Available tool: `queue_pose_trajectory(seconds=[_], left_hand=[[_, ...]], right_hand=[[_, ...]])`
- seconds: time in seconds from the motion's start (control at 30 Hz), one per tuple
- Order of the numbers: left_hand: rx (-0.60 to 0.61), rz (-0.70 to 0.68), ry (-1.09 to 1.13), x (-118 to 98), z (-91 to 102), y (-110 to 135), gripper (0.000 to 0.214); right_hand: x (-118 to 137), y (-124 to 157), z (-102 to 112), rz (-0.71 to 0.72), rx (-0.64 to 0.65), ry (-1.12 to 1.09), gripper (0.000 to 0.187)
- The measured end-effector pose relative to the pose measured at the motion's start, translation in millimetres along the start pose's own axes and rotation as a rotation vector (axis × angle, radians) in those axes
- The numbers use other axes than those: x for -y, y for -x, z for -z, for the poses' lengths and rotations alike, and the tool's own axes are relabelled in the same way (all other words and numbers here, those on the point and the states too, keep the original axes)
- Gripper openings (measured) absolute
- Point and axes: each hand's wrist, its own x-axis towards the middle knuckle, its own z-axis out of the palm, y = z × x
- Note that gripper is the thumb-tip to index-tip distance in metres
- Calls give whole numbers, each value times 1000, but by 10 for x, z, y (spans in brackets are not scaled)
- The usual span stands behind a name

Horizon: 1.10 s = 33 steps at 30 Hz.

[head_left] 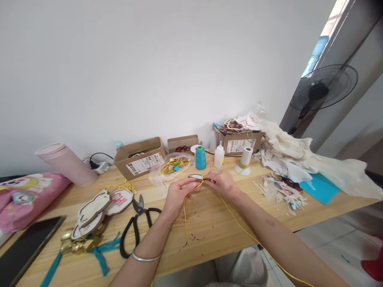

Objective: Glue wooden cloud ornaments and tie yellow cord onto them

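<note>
Over the middle of the table, my left hand (178, 194) pinches a small flat piece (196, 176) with a white face and dark edge. A yellow cord (226, 205) crosses around this piece; one end hangs below my left hand, and the long part runs along my right forearm to the lower right. Close beside it, the fingers of my right hand (223, 183) are pinched together on the cord at the piece's right end. Black-handled scissors (138, 215) lie left of my left forearm, blades partly spread. My fingers hide part of the piece.
White cut-out plaques (92, 207), gold bells (77, 244) and a phone (31, 249) lie at left. Cardboard boxes (140, 159), a teal thread spool (200, 158), a glue bottle (219, 155) and a white spool (245, 159) stand behind. Fabric scraps (283, 191) lie at right.
</note>
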Motion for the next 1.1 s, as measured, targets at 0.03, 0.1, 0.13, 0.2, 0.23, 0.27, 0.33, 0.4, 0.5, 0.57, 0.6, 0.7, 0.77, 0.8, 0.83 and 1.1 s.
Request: queue_pose_trajectory(seconds=[0.03, 0.1, 0.13, 0.2, 0.23, 0.27, 0.33, 0.4, 0.5, 0.57, 0.6, 0.7, 0.77, 0.8, 0.83, 1.1], left_hand=[[8, -1, 21, 0, 2, 1, 32], [45, 6, 102, -15, 6, 7, 33], [64, 21, 156, -28, 8, 11, 34], [92, 64, 252, -56, 16, 16, 34], [98, 83, 283, -64, 21, 15, 33], [100, 98, 296, -65, 27, 12, 31], [109, 122, 262, -46, 28, 0, 30], [131, 131, 159, -12, 8, -10, 33], [142, 108, -57, 20, -56, -5, 33], [114, 95, -136, 16, -89, 9, 36], [101, 97, -147, 11, -95, 15, 38], [118, 119, -133, 3, -71, 23, 40], [156, 129, -120, 7, -40, 22, 38], [172, 134, -110, 11, -26, 22, 37], [184, 138, -95, 15, -16, 20, 36], [168, 111, -85, 55, -4, -13, 39]], right_hand=[[-8, 2, -9, 3, -4, -1, 12], [-31, 6, -34, 16, -15, -3, 12], [-45, 8, -47, 21, -20, -4, 12], [-70, 10, -64, 29, -23, -3, 12], [-78, 10, -67, 31, -19, 0, 12], [-81, 9, -65, 31, -14, 5, 12], [-73, 5, -53, 35, -4, 18, 12], [-48, 0, -40, 48, 8, 42, 11], [-12, -4, -45, 81, 31, 83, 10], [-11, -1, -61, 90, 47, 95, 10], [-20, 1, -69, 89, 49, 88, 11], [-74, 12, -77, 74, 29, -5, 12], [-109, 13, -66, 65, 9, -131, 13], [-118, 11, -59, 55, -4, -208, 14], [-119, 6, -53, 36, -24, -290, 14], [4, -35, -48, -279, -161, -857, 11]])
